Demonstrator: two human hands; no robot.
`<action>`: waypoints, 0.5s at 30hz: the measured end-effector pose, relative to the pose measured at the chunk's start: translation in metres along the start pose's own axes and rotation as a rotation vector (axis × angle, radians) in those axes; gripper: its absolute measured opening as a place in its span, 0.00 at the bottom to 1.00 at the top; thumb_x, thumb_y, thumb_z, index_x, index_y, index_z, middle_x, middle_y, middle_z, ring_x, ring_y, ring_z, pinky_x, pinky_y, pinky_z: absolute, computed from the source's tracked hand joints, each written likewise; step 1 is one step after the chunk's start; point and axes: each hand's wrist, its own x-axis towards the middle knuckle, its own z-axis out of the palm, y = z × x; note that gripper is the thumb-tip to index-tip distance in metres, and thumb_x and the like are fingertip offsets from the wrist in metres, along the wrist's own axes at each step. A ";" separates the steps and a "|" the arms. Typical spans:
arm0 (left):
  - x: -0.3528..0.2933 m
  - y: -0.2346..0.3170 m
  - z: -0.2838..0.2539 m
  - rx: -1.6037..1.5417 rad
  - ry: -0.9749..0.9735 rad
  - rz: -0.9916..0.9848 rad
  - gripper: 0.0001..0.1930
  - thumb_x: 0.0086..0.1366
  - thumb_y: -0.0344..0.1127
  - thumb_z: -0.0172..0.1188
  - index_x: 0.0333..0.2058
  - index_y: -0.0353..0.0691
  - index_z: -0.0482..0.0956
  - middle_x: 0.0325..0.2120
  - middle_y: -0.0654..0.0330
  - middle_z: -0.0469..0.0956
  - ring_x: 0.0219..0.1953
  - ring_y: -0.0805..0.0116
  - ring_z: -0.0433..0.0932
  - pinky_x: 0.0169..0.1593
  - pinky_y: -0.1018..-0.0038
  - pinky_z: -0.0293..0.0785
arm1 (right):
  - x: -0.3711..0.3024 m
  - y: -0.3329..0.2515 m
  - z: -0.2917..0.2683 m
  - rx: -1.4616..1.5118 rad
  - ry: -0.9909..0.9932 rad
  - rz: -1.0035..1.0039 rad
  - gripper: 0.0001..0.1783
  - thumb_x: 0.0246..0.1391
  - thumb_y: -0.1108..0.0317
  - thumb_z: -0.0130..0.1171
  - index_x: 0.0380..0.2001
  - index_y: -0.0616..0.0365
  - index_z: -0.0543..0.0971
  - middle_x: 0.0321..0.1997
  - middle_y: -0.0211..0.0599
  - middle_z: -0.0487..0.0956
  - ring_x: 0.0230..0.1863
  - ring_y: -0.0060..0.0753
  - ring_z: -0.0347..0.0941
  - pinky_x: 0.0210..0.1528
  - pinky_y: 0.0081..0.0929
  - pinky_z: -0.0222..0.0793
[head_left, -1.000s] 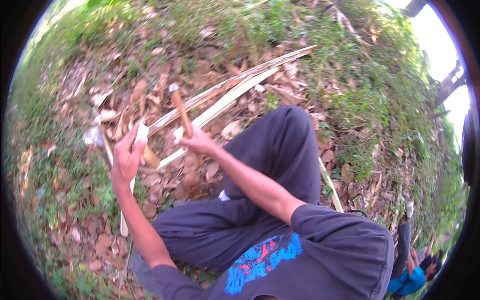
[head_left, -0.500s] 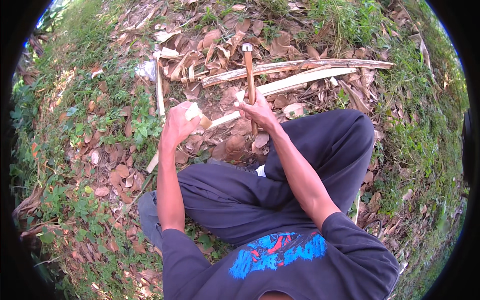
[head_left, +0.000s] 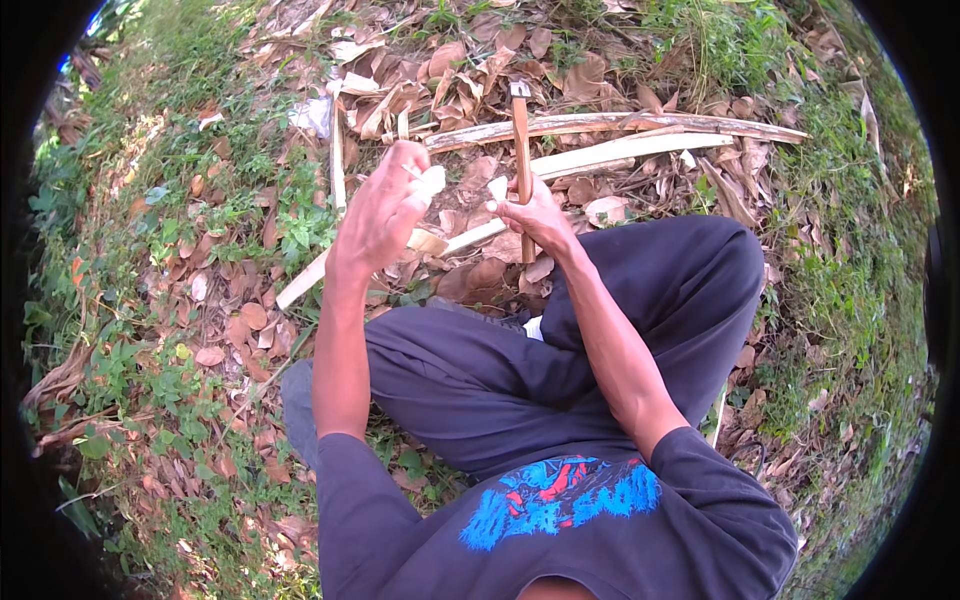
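My left hand [head_left: 383,212] is closed, its fingers curled around a small whitish object [head_left: 430,184] whose kind I cannot make out. Just below that hand, a pale wood piece [head_left: 427,242] shows beside a long strip of wood. My right hand [head_left: 541,214] grips a hammer [head_left: 521,135] by its wooden handle, holding it upright with the metal head at the far end. A small white piece [head_left: 498,188] sticks up by the thumb and fingers of the same hand. Both hands are above the ground in front of my crossed legs.
A bark-edged wooden strip [head_left: 610,124] and a paler strip [head_left: 620,150] lie across the leaves beyond my hands. Another narrow strip [head_left: 337,155] stretches away on the left, near a clear plastic scrap [head_left: 311,116]. A pale board end [head_left: 302,281] shows near my left forearm. Dry leaves and grass surround me.
My left hand has risen away from me and turned, with its back now facing up. My right hand still holds the hammer. The whole view has shifted slightly.
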 end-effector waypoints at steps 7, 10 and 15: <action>0.025 -0.004 0.036 0.216 -0.017 0.196 0.13 0.71 0.38 0.56 0.47 0.40 0.82 0.42 0.47 0.77 0.40 0.41 0.79 0.46 0.53 0.76 | -0.001 -0.006 0.003 -0.012 -0.006 0.026 0.36 0.43 0.63 0.83 0.44 0.55 0.65 0.28 0.28 0.73 0.24 0.20 0.72 0.22 0.19 0.66; 0.027 -0.025 0.053 0.203 -0.061 0.123 0.14 0.69 0.38 0.59 0.50 0.40 0.83 0.41 0.48 0.78 0.40 0.42 0.80 0.45 0.55 0.76 | -0.001 -0.008 0.006 0.032 -0.008 0.058 0.34 0.45 0.67 0.82 0.45 0.56 0.65 0.28 0.30 0.75 0.24 0.20 0.73 0.22 0.19 0.67; 0.030 -0.038 0.066 0.112 -0.066 0.176 0.15 0.68 0.37 0.61 0.50 0.39 0.83 0.41 0.47 0.79 0.39 0.43 0.81 0.44 0.57 0.77 | 0.000 -0.004 0.001 -0.011 -0.004 0.024 0.33 0.50 0.71 0.77 0.50 0.61 0.64 0.28 0.30 0.73 0.22 0.18 0.68 0.20 0.17 0.61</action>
